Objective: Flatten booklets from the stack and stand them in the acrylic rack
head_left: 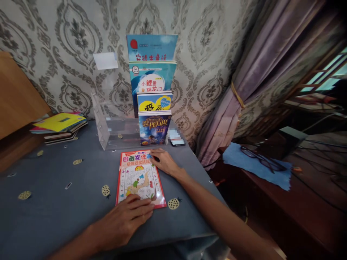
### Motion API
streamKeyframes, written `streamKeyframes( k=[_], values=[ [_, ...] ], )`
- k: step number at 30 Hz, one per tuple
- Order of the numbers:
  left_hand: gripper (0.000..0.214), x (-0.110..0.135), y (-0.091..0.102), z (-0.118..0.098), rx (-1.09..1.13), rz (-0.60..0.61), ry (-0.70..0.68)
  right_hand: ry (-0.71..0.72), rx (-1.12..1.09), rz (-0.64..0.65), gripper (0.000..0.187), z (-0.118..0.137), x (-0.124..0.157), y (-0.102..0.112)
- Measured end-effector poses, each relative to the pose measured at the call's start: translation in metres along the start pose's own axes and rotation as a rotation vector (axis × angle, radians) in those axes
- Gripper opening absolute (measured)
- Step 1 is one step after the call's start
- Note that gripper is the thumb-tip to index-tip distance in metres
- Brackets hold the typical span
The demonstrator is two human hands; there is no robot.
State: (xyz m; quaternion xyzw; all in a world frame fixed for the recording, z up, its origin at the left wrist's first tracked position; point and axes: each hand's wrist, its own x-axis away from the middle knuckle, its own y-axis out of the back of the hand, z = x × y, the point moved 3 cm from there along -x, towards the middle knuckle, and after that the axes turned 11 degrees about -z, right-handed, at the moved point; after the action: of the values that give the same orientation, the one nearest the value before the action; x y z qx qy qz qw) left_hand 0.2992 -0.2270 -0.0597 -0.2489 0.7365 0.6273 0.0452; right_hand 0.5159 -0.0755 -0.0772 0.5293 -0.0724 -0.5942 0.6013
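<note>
A red-bordered picture book (142, 177) with a busy cartoon cover lies flat on the cloth-covered table in front of me. My left hand (127, 218) rests across its lower edge, fingers stretched out over the cover. At the upper right corner, my right hand (165, 162) touches the book, its fingers extended and slightly apart. Just behind the book stands a clear acrylic rack (119, 133). Its right column holds upright books in steps: a dark blue book (155, 128) in front, then a yellow-and-blue book (154, 102), a teal book (153, 76) and a taller blue book (151, 47).
A stack of books (63, 124) with a yellow one on top sits at the table's left back. A phone-like object (177, 139), partly pixelated, is right of the rack. Glasses (262, 159) lie on a blue cloth (233, 155) beyond the purple curtain (225, 108).
</note>
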Motion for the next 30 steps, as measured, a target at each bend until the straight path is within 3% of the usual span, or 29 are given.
streamKeyframes(
  k=[10, 16, 25, 30],
  values=[
    [0.066, 0.046, 0.034, 0.001, -0.071, -0.139, 0.036, -0.002, 0.01, 0.01, 0.03, -0.002, 0.001, -0.002],
    [0.067, 0.075, 0.042, 0.002, -0.168, -0.174, 0.094, 0.011, 0.027, 0.025, 0.029, 0.0, 0.0, -0.001],
    [0.057, 0.076, 0.04, -0.001, -0.176, -0.224, 0.116, 0.177, 0.167, 0.108, 0.027, 0.037, -0.001, -0.011],
    [0.053, 0.076, 0.04, 0.0, -0.144, -0.245, 0.153, -0.013, 0.27, 0.122, 0.032, 0.045, -0.007, -0.018]
  ],
)
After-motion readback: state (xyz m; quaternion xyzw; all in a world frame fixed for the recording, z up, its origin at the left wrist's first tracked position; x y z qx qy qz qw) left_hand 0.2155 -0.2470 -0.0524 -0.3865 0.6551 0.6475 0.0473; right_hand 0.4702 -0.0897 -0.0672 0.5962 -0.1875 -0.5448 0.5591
